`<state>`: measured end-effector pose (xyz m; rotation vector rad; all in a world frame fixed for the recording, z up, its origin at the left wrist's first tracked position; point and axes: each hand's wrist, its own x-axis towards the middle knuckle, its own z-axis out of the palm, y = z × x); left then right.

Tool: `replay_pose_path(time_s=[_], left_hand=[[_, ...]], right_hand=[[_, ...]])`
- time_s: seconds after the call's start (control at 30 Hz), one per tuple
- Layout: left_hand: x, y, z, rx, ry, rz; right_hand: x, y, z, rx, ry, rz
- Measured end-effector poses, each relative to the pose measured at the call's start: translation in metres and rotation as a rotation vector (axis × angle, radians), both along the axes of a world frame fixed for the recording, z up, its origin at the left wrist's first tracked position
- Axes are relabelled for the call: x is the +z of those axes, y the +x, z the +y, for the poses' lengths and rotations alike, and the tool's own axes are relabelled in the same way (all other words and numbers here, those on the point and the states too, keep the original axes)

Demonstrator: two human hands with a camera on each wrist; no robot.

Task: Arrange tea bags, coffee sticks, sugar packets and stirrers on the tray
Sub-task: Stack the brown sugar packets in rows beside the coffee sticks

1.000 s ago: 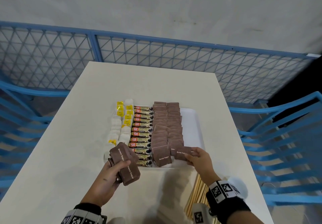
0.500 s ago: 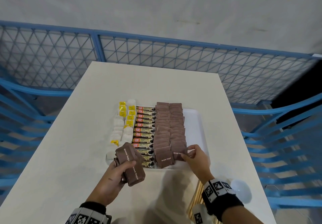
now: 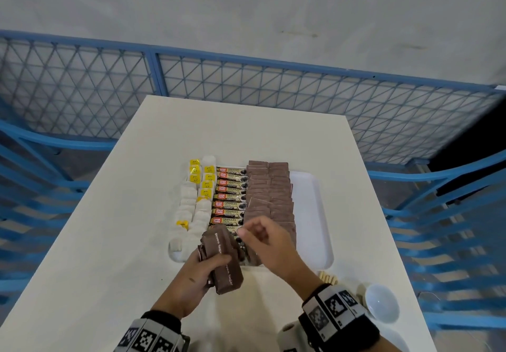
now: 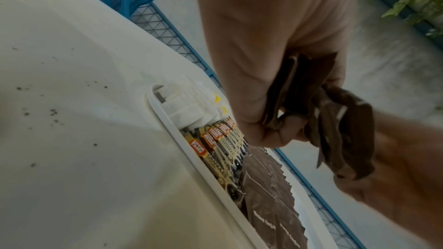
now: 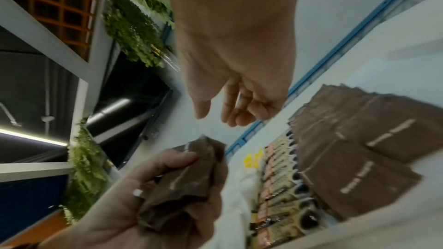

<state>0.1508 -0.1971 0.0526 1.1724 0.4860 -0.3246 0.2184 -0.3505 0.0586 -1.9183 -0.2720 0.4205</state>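
A person stands at a white table point(image 3: 115, 214) with a white tray point(image 3: 315, 214) near its front edge. The left hand point(image 3: 197, 277) hovers over the tray's near left corner, fingers and thumb curled tight around a stack point(image 3: 223, 261) of brown sugar packets. The right hand point(image 3: 271, 245) hangs just right of that stack, above the tray's near edge, empty, with the fingers loosely bent and the thumb and forefinger apart, close to the stack's top but not plainly touching it.

On the tray, from left to right, lie 2 columns of white tea bags point(image 3: 191, 209) with yellow tags, 1 column of coffee sticks point(image 3: 230, 195), and 2 overlapping columns of brown sugar packets point(image 3: 269, 190). The tray's right strip is bare. Wooden stirrers point(image 3: 327, 277) lie on the table just right of the right wrist, outside the tray, near a white bowl point(image 3: 382, 308). Blue mesh fencing point(image 3: 246, 83) surrounds the table.
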Motion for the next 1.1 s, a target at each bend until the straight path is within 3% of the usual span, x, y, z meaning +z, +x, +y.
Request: replay_pose_path(time_s=[0.23, 0.6, 0.8, 0.93, 1.1], left_hand=[[0.004, 0.000, -0.006, -0.142, 0.020, -0.029], [-0.004, 0.001, -0.006, -0.102, -0.033, 0.022], [-0.007, 0.001, -0.003, -0.033, -0.029, 0.016], [-0.013, 0.001, 0.003, -0.006, -0.010, 0.034], [-0.017, 0.001, 0.006, 0.026, 0.007, 0.045]], right_hand=[[-0.001, 0.002, 0.021, 0.135, -0.049, 0.081], [0.001, 0.009, 0.004, -0.054, 0.087, 0.218], [0.001, 0.019, -0.020, -0.233, 0.309, 0.352], [-0.008, 0.027, -0.047, -0.355, 0.221, 0.340], [-0.024, 0.034, -0.082, -0.394, -0.081, 0.150]])
